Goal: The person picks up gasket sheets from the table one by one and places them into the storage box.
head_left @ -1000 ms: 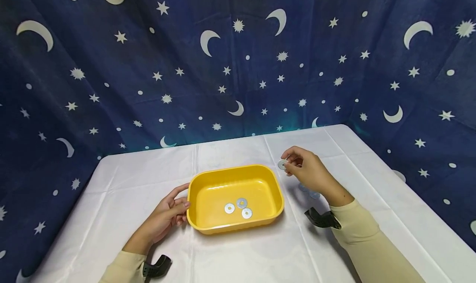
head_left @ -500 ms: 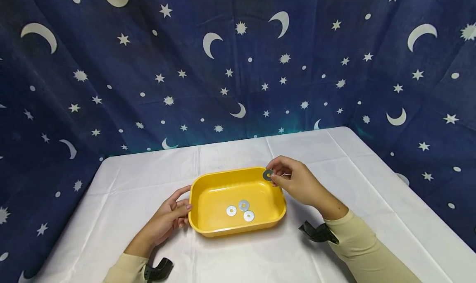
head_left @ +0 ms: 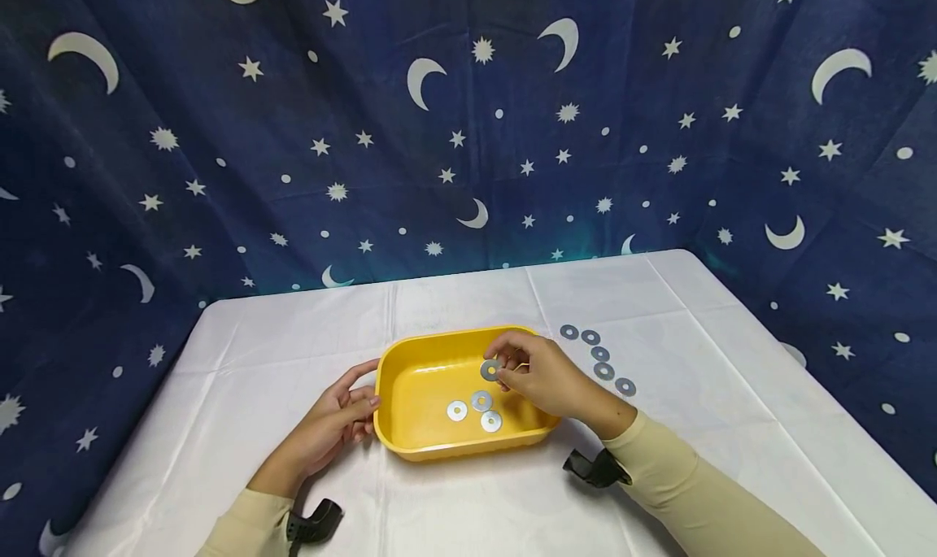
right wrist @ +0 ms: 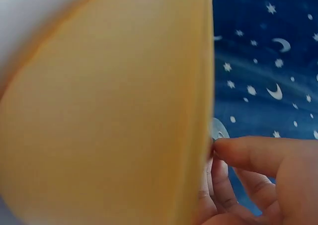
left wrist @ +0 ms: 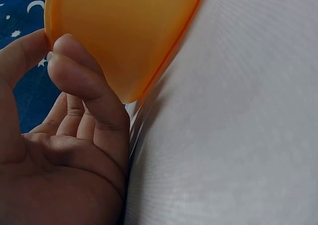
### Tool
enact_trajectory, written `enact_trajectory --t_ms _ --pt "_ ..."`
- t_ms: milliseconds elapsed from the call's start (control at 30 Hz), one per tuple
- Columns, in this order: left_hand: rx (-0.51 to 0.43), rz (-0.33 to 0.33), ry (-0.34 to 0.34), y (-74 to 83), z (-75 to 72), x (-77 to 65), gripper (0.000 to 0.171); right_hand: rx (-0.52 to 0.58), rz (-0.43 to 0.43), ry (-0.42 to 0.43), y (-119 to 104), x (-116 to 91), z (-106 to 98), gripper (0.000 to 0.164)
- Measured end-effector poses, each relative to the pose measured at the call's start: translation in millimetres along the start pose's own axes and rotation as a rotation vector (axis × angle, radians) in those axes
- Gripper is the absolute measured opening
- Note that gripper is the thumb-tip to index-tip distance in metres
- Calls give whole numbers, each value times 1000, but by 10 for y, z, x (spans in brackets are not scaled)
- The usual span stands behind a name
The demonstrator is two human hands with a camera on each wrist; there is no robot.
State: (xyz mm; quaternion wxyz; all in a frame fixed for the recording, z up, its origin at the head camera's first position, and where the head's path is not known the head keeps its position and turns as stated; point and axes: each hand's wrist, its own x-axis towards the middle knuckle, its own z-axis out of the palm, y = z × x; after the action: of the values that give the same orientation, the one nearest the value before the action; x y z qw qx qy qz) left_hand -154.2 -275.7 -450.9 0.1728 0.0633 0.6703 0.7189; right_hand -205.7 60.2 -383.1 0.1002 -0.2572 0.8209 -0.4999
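Okay, so the right hand is pinching a flat metal washer between thumb and fingers, and that grip is hanging over the yellow tray, though I can't tell how high. Half a second ago it was up by the right rim, so the washer's now showing well inside but isn't lying with the others yet. Three washers are resting flat on the tray floor nearby. Meanwhile the left hand is holding the tray's left end, probably steadying it. Five more washers are now showing on the counter, right of the tray.
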Motion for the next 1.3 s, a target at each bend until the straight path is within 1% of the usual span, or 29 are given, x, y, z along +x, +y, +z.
enact_trajectory --t_ms 200,367,567,667,867,1100,1300 --pt "0 -5 10 1 -7 6 69 -18 -20 -35 4 56 172 20" --pt "-12 -2 6 0 3 25 68 -59 -45 -46 5 71 260 20" --pt "-15 -11 12 2 -1 30 67 -55 -26 -70 -29 110 355 23" --pt "-7 -20 17 5 -5 19 67 -72 -20 -77 -42 133 408 23" --pt "-9 -19 17 1 -2 15 70 -77 -9 -106 -46 184 519 24" --pt "-4 -27 26 15 23 16 69 -48 22 -147 -35 253 639 22" --pt "-2 -24 26 22 27 17 68 -89 -8 -160 -19 310 719 21"
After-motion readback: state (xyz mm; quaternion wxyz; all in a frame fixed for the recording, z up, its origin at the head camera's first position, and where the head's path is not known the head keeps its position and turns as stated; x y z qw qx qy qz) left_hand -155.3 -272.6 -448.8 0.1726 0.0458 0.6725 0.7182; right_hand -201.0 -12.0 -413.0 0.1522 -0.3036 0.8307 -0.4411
